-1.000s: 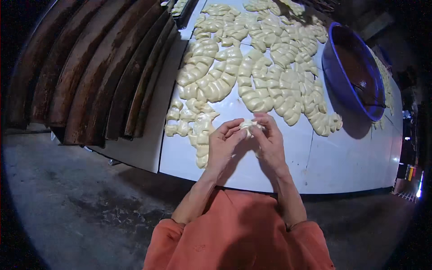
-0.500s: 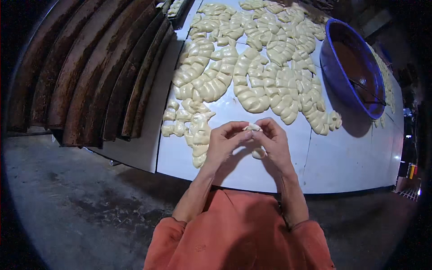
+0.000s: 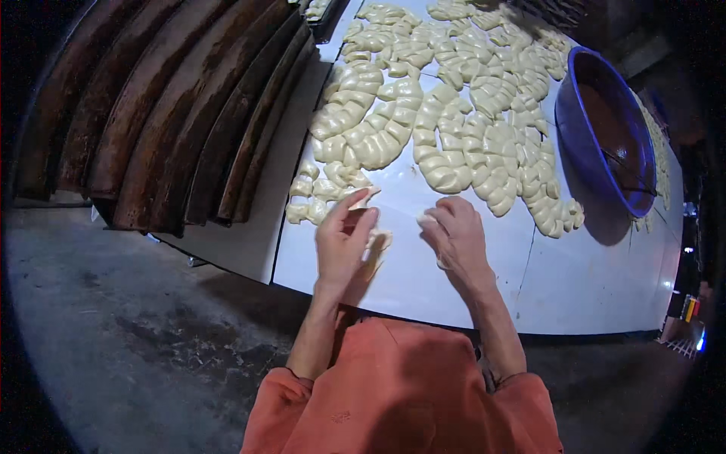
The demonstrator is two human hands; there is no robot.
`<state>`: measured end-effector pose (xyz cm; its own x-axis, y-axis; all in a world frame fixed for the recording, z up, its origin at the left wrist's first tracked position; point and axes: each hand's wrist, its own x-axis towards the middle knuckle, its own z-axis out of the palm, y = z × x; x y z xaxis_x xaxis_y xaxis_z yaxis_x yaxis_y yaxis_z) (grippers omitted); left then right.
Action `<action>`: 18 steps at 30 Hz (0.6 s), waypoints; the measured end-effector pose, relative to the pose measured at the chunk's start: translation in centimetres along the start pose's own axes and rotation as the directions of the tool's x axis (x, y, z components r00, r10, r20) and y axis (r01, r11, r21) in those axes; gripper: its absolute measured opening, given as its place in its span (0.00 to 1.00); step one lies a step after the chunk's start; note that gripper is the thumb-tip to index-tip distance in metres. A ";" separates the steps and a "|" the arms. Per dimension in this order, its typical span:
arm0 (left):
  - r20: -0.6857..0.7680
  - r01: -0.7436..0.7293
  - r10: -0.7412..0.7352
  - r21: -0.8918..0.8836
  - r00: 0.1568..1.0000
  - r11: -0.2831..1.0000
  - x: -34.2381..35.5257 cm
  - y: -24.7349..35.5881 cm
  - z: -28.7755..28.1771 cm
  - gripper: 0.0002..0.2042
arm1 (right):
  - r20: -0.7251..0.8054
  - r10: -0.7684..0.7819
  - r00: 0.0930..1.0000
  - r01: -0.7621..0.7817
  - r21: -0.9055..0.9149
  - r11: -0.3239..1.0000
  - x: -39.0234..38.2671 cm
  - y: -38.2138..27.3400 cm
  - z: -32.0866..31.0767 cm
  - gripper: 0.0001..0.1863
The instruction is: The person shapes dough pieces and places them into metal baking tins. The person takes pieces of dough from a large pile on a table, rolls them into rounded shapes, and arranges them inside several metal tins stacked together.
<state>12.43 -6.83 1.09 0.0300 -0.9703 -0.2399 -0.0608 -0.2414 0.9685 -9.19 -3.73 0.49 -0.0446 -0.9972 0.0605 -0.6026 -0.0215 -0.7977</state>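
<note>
- While the left hand (image 3: 342,240) pinches a dough piece (image 3: 364,198) in its fingers, the right hand (image 3: 457,234) curls round another.
- Shaped pieces (image 3: 446,136) fill much of the bench (image 3: 605,280); judged well advanced.

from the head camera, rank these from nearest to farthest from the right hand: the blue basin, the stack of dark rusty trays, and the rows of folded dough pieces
From the right hand:
1. Rows of folded dough pieces, just beyond the fingers.
2. Blue basin, farther off at the table's right side.
3. Stack of dark rusty trays, far left, past the left hand.
</note>
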 end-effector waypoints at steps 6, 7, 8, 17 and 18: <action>-0.123 -0.088 0.119 0.238 0.985 0.967 0.0 -2.3 -5.4 0.15 | -0.192 -0.103 0.976 0.017 -0.404 0.915 -0.3 -1.0 1.8 0.21; -0.115 -0.071 0.104 0.261 0.988 0.963 -0.7 -2.2 -5.9 0.15 | -0.183 -0.101 0.978 0.020 -0.401 0.916 -0.8 -1.3 2.0 0.21; -0.107 -0.054 0.088 0.285 0.990 0.957 -1.2 -2.2 -6.5 0.14 | -0.156 -0.160 0.975 0.099 -0.343 0.934 -1.5 -1.5 2.2 0.19; -0.028 -0.092 0.108 0.345 0.994 0.934 -3.0 -3.2 -7.9 0.10 | 0.304 -0.408 0.861 0.468 -0.161 0.869 -4.4 -3.7 9.0 0.23; 0.054 -0.197 0.194 0.443 0.980 0.874 -3.1 -2.4 -8.0 0.11 | 0.317 -0.406 0.857 0.464 -0.134 0.876 -4.2 -3.3 9.5 0.23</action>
<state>20.43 -3.11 0.09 -0.0364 -0.9980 -0.0510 -0.5015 -0.0259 0.8648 0.58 -0.15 -2.86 0.4588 -0.8690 0.1853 -0.6550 -0.4717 -0.5903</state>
